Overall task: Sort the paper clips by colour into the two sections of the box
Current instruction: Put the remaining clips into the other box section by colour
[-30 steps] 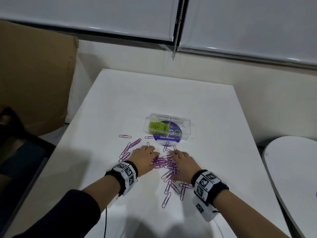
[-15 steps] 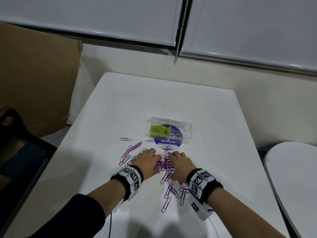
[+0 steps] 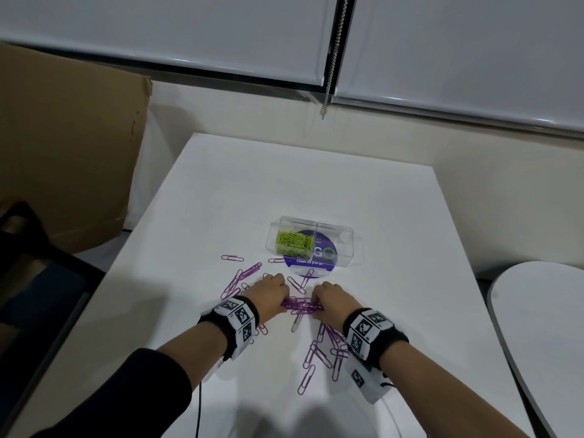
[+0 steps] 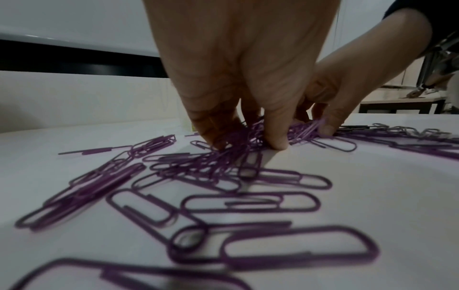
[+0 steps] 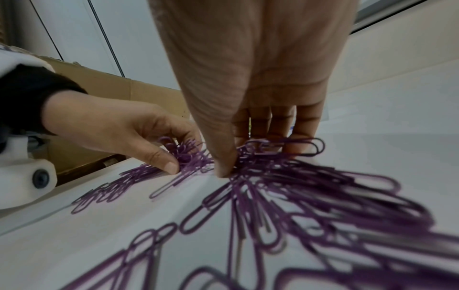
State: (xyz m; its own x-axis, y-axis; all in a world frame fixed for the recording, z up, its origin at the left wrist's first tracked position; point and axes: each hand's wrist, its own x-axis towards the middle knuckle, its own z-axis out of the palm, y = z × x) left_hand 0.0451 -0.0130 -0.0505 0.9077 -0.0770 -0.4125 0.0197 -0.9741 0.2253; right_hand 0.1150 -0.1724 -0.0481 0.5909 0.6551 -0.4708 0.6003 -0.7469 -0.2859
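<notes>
A clear two-section box stands mid-table; its left section holds green paper clips, its right section shows only the purple sticker under the box. Purple paper clips lie scattered in front of it. My left hand and right hand face each other and squeeze a bundle of purple clips between them. In the left wrist view my left hand has fingers and thumb curled into the pile. In the right wrist view my right hand pinches clips between thumb and fingers.
The white table carries loose purple clips left of my left hand and by my right wrist. A cardboard sheet leans at the left, a dark chair below it. A second round white table stands right.
Both hands went from lying flat over the clips to curling and drawing together toward me, bunching the purple clips into a tight bundle between them.
</notes>
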